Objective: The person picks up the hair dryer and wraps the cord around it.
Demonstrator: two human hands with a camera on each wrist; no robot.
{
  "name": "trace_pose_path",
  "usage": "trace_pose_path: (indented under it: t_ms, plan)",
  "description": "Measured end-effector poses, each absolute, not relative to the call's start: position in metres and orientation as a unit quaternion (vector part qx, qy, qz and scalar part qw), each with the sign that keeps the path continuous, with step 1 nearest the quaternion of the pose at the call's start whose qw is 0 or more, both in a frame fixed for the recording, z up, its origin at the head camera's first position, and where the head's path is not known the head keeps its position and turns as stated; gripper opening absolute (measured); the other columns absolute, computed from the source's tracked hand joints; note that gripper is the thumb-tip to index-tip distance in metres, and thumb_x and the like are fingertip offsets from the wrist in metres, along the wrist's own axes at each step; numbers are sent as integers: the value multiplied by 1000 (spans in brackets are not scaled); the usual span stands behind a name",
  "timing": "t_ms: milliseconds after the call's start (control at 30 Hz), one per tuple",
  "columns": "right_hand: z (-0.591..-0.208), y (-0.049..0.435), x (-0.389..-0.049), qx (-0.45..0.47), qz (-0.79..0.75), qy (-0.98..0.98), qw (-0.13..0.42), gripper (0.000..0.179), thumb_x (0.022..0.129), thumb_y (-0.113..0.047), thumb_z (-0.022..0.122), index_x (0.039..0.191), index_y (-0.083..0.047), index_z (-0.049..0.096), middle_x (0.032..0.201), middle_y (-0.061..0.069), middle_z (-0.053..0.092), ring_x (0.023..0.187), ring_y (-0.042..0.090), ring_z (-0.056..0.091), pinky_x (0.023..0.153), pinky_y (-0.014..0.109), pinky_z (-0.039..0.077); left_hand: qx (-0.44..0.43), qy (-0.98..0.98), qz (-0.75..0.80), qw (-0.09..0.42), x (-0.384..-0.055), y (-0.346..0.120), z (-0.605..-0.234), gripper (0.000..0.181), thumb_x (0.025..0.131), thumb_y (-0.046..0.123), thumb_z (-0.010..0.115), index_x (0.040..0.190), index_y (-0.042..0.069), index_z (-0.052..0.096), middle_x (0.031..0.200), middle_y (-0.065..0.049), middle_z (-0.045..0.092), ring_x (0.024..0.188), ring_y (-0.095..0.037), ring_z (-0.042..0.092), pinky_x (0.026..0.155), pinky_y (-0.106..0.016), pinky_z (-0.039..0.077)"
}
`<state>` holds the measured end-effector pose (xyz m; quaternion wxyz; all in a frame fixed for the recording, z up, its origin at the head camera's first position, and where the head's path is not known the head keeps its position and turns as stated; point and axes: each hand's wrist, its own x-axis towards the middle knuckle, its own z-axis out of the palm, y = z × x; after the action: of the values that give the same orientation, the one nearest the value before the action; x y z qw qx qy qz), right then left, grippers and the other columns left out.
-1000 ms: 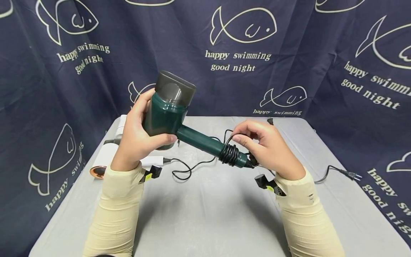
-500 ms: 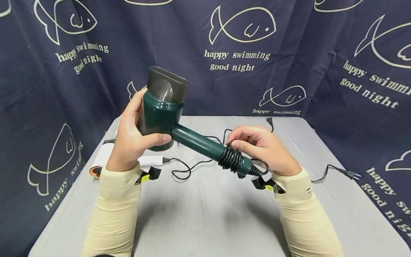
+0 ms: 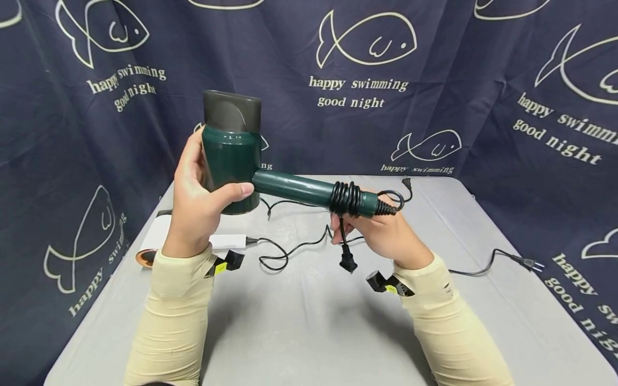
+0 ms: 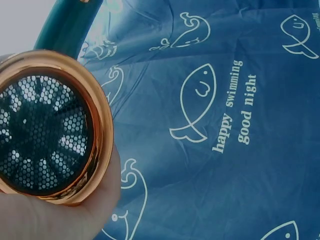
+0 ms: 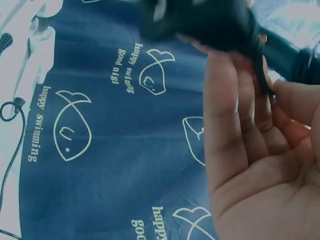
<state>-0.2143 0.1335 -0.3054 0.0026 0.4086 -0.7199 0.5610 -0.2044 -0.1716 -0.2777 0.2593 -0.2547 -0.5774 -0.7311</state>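
Observation:
My left hand grips the barrel of a dark green hair dryer with a smoky nozzle, held above the table. The left wrist view shows its copper-rimmed rear grille. The handle points right, and its black cord is wound round the lower end. From the coil a short length hangs down with the plug. My right hand is behind the handle's end, partly hidden by it. In the right wrist view its fingers are extended, close to the cord.
A white dryer-like appliance with a copper rim lies at the left of the grey table. Near it is a white bar-shaped device with a black cord. Loose plugs lie at right and at the back.
The dryer has moved left and its handle has swung up nearer level. My right hand has left the coil's cord end and shifted behind and below the handle; the plug now dangles free.

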Motion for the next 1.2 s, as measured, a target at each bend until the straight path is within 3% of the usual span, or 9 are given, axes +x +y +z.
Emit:
trace_pose_path:
  t_ms: [167,367,433,600,667,933,1200]
  plan:
    - [-314,128,-214,401,563,-723,5,17,107,-3,49,118,0,61,86,16,68,68,27,73,67,43,63,-237,-580,-728,279,-205,-169,-277,87,66,-16,80,145,11,55,130,-15,63,120,-32,58,94,-37,54]
    - [-313,121,-207,382,537,-751,34,16,102,-1,56,116,-4,63,85,8,69,67,24,72,69,36,61,-219,-594,-716,294,-205,-166,-277,88,69,-9,83,148,16,52,134,-14,62,121,-33,58,92,-37,56]
    - [-313,120,-206,375,520,-766,44,9,101,-2,59,108,-5,65,94,4,70,69,21,72,70,33,60,-212,-598,-713,299,-204,-165,-278,88,70,-8,84,148,17,52,134,-13,62,121,-33,58,92,-37,55]
    - [-312,119,-202,360,486,-794,49,13,101,-7,62,112,-11,65,93,0,70,73,14,71,66,28,56,-195,-608,-701,318,-202,-163,-277,86,69,-5,84,146,17,53,130,-11,63,116,-31,60,90,-36,54]
    - [-311,118,-201,362,474,-801,54,19,101,-8,62,119,-14,64,83,0,69,72,13,71,62,27,53,-191,-612,-695,326,-200,-161,-275,85,69,-5,84,146,17,53,129,-11,64,114,-30,61,90,-35,54]
    - [-309,120,-194,369,423,-825,66,4,103,-16,62,100,-18,63,79,-7,69,70,7,66,63,27,53,-190,-636,-656,358,-191,-151,-268,82,71,-3,82,146,13,52,128,-10,63,112,-27,60,91,-33,51]
    - [-305,124,-186,372,362,-849,101,12,98,-18,68,104,-22,59,84,-12,63,60,5,56,54,24,48,-196,-648,-620,398,-196,-150,-271,87,70,-3,84,148,12,49,131,-9,60,117,-24,57,95,-31,49]
